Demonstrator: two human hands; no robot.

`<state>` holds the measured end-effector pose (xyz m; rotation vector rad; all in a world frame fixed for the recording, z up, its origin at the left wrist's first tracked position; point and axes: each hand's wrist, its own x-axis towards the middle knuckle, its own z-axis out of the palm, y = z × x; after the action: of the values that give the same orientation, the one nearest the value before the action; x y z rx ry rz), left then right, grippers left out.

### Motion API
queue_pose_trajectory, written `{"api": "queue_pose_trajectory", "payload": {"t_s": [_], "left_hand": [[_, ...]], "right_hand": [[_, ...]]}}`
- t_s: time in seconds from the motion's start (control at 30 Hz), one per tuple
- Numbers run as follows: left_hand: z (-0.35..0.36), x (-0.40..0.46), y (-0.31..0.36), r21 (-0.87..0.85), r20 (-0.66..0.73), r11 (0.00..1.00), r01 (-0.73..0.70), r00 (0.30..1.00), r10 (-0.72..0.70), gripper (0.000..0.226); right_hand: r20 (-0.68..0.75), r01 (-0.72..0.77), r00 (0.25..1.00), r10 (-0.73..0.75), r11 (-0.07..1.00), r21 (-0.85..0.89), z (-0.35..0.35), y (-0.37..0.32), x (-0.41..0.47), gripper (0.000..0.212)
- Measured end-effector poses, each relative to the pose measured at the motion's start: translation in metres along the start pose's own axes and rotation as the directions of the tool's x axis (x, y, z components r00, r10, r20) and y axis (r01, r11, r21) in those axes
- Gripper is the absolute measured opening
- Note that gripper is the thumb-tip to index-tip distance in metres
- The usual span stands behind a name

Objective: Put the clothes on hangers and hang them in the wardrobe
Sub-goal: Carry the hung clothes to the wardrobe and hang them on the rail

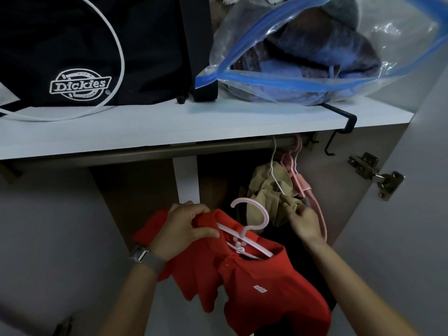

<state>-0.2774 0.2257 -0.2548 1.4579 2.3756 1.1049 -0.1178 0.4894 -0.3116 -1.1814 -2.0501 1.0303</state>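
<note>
Red polo shirt [254, 282] on a pale pink hanger [244, 236], held below the white shelf [184, 124], in front of the open wardrobe. Left hand [184, 229] clamped on the shirt's collar and shoulder together with the hanger's arm, fingers curled over the red cloth, thumb pressed along the collar; grey watch strap [148, 258] on that wrist. Hanger hook up and free, not on the rail [218, 145] just under the shelf. Right hand [303, 221] to the right of the shirt, fingers pinching a fold of the beige garment [269, 192] hanging from the rail on a white wire hanger [275, 170]. Pink hangers [294, 166] bunched on the rail just right of the beige garment, near the wardrobe's side wall. Metal door hinge [378, 175] further right, below the shelf's end. On top of the shelf: black bag with a white Dickies logo [80, 84] to the left, clear zip bag with blue seal [315, 57] stuffed with blue and brown cloth to the right. Black hook [344, 122] clipped over the shelf's front edge under the zip bag
</note>
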Motion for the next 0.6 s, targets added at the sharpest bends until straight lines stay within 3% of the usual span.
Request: {"api": "queue_pose_trajectory", "payload": {"t_s": [0.13,0.27,0.4,0.6], "left_hand": [[0.010,0.004,-0.002,-0.008,0.028,1.000,0.010,1.000,-0.010,0.064],[0.015,0.004,0.003,-0.033,0.052,0.999,0.020,0.998,-0.018,0.067],[0.016,0.003,0.006,-0.048,0.068,0.999,0.021,0.998,-0.018,0.056],[0.009,-0.004,-0.002,-0.028,0.073,0.998,0.062,0.996,-0.059,0.071]], "right_hand": [[0.016,0.047,0.999,-0.046,0.997,-0.064,-0.003,0.006,0.002,0.026],[0.036,0.003,0.999,0.002,0.991,-0.134,-0.004,0.018,0.012,0.027],[0.016,-0.017,1.000,0.019,0.991,-0.135,0.000,0.023,0.017,0.028],[0.029,-0.031,0.999,0.038,0.980,-0.198,0.016,0.025,0.023,0.034]]}}
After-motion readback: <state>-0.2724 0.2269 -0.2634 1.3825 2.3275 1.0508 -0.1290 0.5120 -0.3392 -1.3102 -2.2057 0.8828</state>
